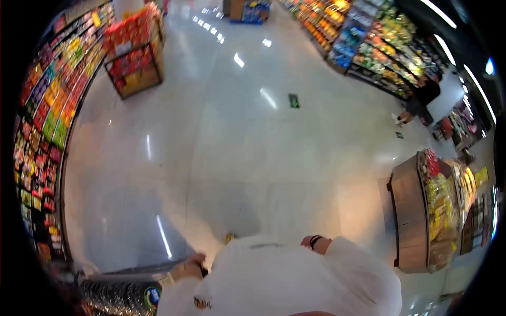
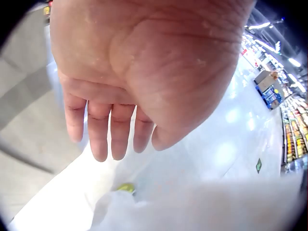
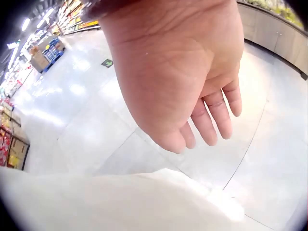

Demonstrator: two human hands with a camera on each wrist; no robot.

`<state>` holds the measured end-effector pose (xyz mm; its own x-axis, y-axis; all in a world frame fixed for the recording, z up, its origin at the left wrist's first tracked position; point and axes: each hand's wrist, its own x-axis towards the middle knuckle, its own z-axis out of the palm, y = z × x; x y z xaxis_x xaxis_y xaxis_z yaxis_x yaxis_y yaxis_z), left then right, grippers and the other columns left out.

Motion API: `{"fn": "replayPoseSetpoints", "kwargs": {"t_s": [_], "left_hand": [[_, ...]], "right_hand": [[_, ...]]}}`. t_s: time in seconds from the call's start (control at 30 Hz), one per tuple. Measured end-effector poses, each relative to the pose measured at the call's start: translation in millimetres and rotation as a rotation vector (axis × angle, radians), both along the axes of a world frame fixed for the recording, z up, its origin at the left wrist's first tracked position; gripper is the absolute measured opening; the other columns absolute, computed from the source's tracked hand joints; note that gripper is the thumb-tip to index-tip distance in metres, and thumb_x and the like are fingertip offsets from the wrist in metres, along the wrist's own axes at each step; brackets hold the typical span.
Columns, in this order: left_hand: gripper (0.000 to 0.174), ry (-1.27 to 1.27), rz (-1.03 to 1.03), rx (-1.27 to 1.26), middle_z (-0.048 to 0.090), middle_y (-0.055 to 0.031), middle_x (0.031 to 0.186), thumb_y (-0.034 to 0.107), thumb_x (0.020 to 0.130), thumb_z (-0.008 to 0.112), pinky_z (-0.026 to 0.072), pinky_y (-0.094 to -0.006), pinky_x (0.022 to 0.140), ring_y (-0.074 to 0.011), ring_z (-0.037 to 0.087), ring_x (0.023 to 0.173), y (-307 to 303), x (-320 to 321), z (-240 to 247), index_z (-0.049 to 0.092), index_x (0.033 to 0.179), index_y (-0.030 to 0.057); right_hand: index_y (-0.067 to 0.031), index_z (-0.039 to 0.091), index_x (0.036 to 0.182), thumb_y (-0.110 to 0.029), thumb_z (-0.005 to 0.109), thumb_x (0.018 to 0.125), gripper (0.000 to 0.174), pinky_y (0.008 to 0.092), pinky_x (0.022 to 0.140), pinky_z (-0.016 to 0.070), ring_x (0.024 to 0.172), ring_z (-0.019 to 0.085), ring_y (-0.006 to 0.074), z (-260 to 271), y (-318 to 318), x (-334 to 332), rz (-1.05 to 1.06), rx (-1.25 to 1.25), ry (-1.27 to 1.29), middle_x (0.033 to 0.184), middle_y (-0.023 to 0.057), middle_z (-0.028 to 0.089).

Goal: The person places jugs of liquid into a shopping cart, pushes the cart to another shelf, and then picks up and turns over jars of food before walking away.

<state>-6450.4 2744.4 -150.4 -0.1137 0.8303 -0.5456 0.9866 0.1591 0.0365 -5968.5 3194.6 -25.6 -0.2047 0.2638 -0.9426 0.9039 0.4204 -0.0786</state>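
Observation:
My left hand (image 2: pixel 144 67) hangs with its palm toward the wrist camera, fingers loosely bent and holding nothing. In the head view the same left hand (image 1: pixel 196 260) shows beside the white shirt (image 1: pixel 279 274), near a rack of dark, shiny packages (image 1: pixel 113 296). The right hand (image 3: pixel 178 72) also hangs relaxed, its fingers pointing down over the pale floor with nothing in them. A dark band (image 1: pixel 315 240) circles the right wrist, and most of the right hand (image 1: pixel 306 242) is hidden by the shirt and sleeve in the head view.
Glossy floor (image 1: pixel 253 158) stretches ahead. Shelves of colourful packages (image 1: pixel 47 131) line the left, with a red-goods stand (image 1: pixel 132 58) beside them. A wooden display counter (image 1: pixel 414 216) stands at right. Another person (image 1: pixel 425 96) is by the produce shelves (image 1: pixel 387 52). A blue-based pallet (image 1: pixel 247 11) lies far ahead.

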Motion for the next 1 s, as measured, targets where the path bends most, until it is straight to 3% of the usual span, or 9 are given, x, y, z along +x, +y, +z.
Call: {"fn": "replayPoseSetpoints", "kwargs": {"t_s": [0.13, 0.2, 0.27, 0.5, 0.53, 0.67, 0.73, 0.8, 1.0], "left_hand": [[0.033, -0.21, 0.573, 0.097, 0.071, -0.0221, 0.1, 0.019, 0.09, 0.046, 0.0548, -0.0502, 0.085, -0.0384, 0.069, 0.096, 149.0, -181.7, 65.2, 0.073, 0.093, 0.0013], [0.032, -0.554, 1.0, 0.346, 0.071, -0.0222, 0.1, 0.028, 0.093, 0.051, 0.0514, -0.0473, 0.09, -0.0408, 0.066, 0.1, 217.6, -250.3, 99.9, 0.069, 0.1, 0.0022], [0.034, -0.602, 1.033, 0.366, 0.069, -0.0229, 0.101, 0.034, 0.093, 0.054, 0.0511, -0.0477, 0.088, -0.0421, 0.065, 0.099, 277.9, -305.5, 128.1, 0.066, 0.101, 0.0035], [0.033, -0.309, 0.855, 0.045, 0.071, -0.0186, 0.106, 0.033, 0.092, 0.049, 0.0509, -0.0489, 0.09, -0.0387, 0.065, 0.103, 409.9, -444.4, 96.1, 0.073, 0.102, 0.0119], [0.033, -0.363, 0.236, -0.191, 0.072, -0.0179, 0.1, 0.034, 0.09, 0.052, 0.0517, -0.0476, 0.089, -0.0385, 0.067, 0.101, 415.4, -469.4, 93.0, 0.074, 0.1, 0.0113], [0.017, -0.492, 0.64, -0.283, 0.071, -0.0166, 0.09, 0.024, 0.084, 0.063, 0.0554, -0.044, 0.076, -0.0322, 0.07, 0.091, 463.8, -559.0, 140.5, 0.073, 0.091, 0.0105], [0.013, -0.149, 0.441, -0.184, 0.071, -0.0151, 0.09, 0.02, 0.083, 0.066, 0.0561, -0.0425, 0.074, -0.0285, 0.07, 0.088, 468.2, -604.9, 99.3, 0.073, 0.091, 0.0118], [0.014, -0.126, 0.47, -0.294, 0.071, -0.0144, 0.092, 0.021, 0.084, 0.066, 0.056, -0.0429, 0.075, -0.0289, 0.07, 0.088, 491.8, -648.9, 82.5, 0.073, 0.092, 0.0118], [0.018, -0.446, 0.666, -0.459, 0.072, -0.0137, 0.098, 0.023, 0.086, 0.063, 0.0554, -0.0454, 0.08, -0.0306, 0.069, 0.092, 662.4, -851.0, 46.1, 0.073, 0.094, 0.0112]], "right_hand": [[-0.0092, 0.069, 0.097, -0.03, 0.064, 0.086, 0.024, 0.0495, 0.083, 0.0541, 0.095, 0.067, 0.0384, -30.2, 89.3, -56.7, 0.569, 0.161, 0.436, 0.099, 0.0154, 0.071], [-0.0082, 0.069, 0.092, -0.022, 0.064, 0.084, 0.016, 0.0475, 0.079, 0.0552, 0.092, 0.068, 0.0347, -9.2, 108.6, -127.9, -0.31, 0.144, 0.418, 0.099, 0.0125, 0.072], [-0.0099, 0.071, 0.096, -0.02, 0.061, 0.086, 0.017, 0.0477, 0.081, 0.055, 0.095, 0.068, 0.0357, -159.6, 139.2, -126.8, 0.279, 0.406, 0.424, 0.098, 0.0154, 0.071], [-0.0111, 0.072, 0.099, -0.02, 0.059, 0.087, 0.02, 0.0482, 0.083, 0.0547, 0.098, 0.067, 0.0366, -106.7, 337.6, -366.0, 0.122, 0.113, 0.249, 0.101, 0.0178, 0.071], [-0.0113, 0.072, 0.099, -0.02, 0.059, 0.087, 0.02, 0.0483, 0.083, 0.0547, 0.098, 0.067, 0.0367, -109.7, 372.9, -399.2, 0.17, 0.101, 0.233, 0.101, 0.0182, 0.071], [-0.0108, 0.073, 0.104, -0.026, 0.056, 0.089, 0.027, 0.0487, 0.089, 0.0536, 0.103, 0.066, 0.0379, -122.8, 577.9, -594.1, 0.636, 0.195, 0.305, 0.108, 0.0207, 0.07], [-0.006, 0.073, 0.098, -0.035, 0.051, 0.087, 0.038, 0.0486, 0.092, 0.0513, 0.102, 0.066, 0.0402, -109.7, 666.1, -701.5, -0.33, 0.235, 0.376, 0.102, 0.0216, 0.071], [-0.0038, 0.071, 0.096, -0.031, 0.057, 0.088, 0.032, 0.0402, 0.075, 0.0553, 0.078, 0.07, 0.0245, -128.4, 762.6, -794.8, 0.168, 0.361, 0.671, 0.081, 0.0133, 0.072], [-0.0071, 0.073, 0.095, -0.039, 0.056, 0.09, 0.036, 0.042, 0.08, 0.0541, 0.082, 0.07, 0.0318, -59.6, 894.4, -1058.7, -0.123, 0.591, 0.704, 0.086, 0.0148, 0.073]]}}
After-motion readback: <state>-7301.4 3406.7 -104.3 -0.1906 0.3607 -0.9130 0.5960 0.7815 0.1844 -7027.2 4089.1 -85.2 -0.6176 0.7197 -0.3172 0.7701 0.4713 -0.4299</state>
